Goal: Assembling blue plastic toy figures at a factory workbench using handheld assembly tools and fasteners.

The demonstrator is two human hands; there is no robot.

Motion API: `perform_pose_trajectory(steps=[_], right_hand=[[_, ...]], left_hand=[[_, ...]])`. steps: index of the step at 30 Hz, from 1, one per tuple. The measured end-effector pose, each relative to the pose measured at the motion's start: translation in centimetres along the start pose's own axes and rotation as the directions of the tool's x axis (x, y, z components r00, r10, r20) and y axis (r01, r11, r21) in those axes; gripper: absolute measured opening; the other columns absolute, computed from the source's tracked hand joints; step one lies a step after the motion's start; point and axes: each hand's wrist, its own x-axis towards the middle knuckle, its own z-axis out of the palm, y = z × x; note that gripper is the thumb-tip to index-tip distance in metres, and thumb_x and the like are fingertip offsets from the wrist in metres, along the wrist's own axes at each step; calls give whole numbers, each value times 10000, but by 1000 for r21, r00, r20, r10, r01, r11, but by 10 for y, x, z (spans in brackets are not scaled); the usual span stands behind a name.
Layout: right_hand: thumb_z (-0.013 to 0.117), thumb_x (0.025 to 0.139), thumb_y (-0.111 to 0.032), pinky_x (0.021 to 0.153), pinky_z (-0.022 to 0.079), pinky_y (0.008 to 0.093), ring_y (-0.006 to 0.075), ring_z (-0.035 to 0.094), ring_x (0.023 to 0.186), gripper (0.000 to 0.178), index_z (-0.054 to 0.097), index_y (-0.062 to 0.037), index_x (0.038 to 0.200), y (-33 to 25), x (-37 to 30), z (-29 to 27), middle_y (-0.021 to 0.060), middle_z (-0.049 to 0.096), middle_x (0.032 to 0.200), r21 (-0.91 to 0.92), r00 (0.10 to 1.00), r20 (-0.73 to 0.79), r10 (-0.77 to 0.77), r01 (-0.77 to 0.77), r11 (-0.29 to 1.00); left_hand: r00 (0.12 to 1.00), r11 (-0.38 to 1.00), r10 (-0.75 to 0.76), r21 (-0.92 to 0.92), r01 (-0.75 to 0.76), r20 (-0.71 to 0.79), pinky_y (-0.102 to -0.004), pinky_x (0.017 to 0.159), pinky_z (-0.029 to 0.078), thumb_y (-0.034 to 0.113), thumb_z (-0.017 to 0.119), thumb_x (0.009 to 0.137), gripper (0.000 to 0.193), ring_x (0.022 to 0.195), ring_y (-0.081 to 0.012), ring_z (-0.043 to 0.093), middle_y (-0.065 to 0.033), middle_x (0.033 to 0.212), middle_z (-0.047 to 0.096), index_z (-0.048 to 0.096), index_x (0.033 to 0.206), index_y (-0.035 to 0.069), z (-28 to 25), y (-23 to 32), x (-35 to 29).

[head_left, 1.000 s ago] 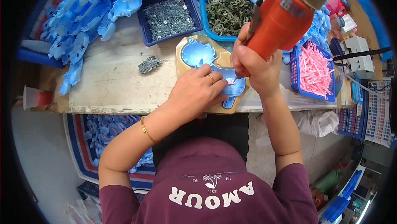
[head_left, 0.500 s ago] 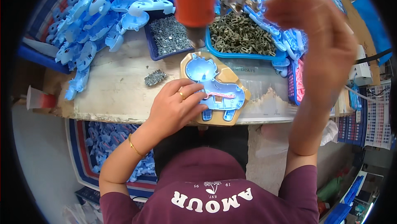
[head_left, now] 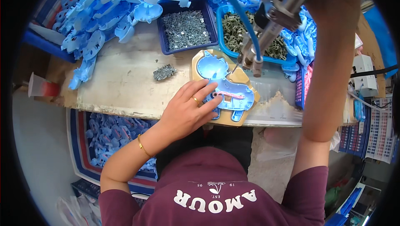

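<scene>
A light-blue animal-shaped plastic half-shell (head_left: 238, 94) lies hollow side up in a tan fixture (head_left: 236, 75) at the table's front edge. A pink strip (head_left: 231, 95) runs along its inside. My left hand (head_left: 187, 105) rests on the shell's left side with fingers spread, their tips beside a small dark ring (head_left: 215, 95). My right hand (head_left: 337, 1) is raised at the upper right, around the upper end of a tilted metal power screwdriver (head_left: 273, 28) with a blue hose; its fingers are mostly hidden. The tool's thin tip hangs over the fixture.
Behind the fixture stand a dark-blue tray (head_left: 166, 51) of screws and a light-blue tray (head_left: 221, 30) of metal clips. A small screw pile (head_left: 164, 72) lies left. Blue shells (head_left: 96, 13) are heaped at the back left. A cup (head_left: 41, 86) stands at the far left.
My right hand has gone up and the metal screwdriver has come down over the fixture. The orange hanging tool has left the middle. My left hand stays on the shell.
</scene>
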Motion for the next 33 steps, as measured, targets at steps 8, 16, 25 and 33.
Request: perform_pose_trajectory(steps=[8, 16, 25, 33], right_hand=[[638, 1004, -167, 510, 505, 279, 154, 573, 545, 403, 446, 57, 1278, -26, 19, 82, 105, 611, 712, 385, 856, -516, -39, 272, 882], [773, 890, -174, 456, 383, 211, 101, 534, 477, 625, 386, 12, 1344, -63, 17, 100, 27, 567, 610, 666, 611, -508, 607, -168, 727], [787, 866, -168, 474, 404, 231, 98, 535, 463, 558, 463, -10, 1291, -61, 20, 105, 2, 555, 581, 592, 599, -538, 593, -233, 772], [811, 781, -65, 481, 417, 240, 109, 533, 471, 629, 434, 4, 1280, -78, 25, 101, 14, 562, 596, 631, 518, -457, 723, -385, 674]], left_hand=[[999, 999, -39, -14, 39, 14, -476, 1091, 434, 240, 769, 841, 406, 1320, -331, 504, -148, 1429, 528, 650, 1222, 164, 5, -1, -8], [1000, 999, 1, 36, -1, -14, -491, 1106, 420, 238, 761, 831, 408, 1331, -335, 498, -161, 1436, 524, 654, 1218, 169, 11, -1, -7], [1000, 999, -11, 41, 12, -12, -484, 1113, 415, 247, 753, 833, 385, 1333, -335, 494, -164, 1435, 526, 664, 1200, 167, 11, -1, -8], [1000, 1000, -8, 30, 8, -8, -483, 1117, 413, 252, 753, 834, 367, 1339, -338, 493, -169, 1439, 527, 666, 1178, 162, 13, -2, -8]])
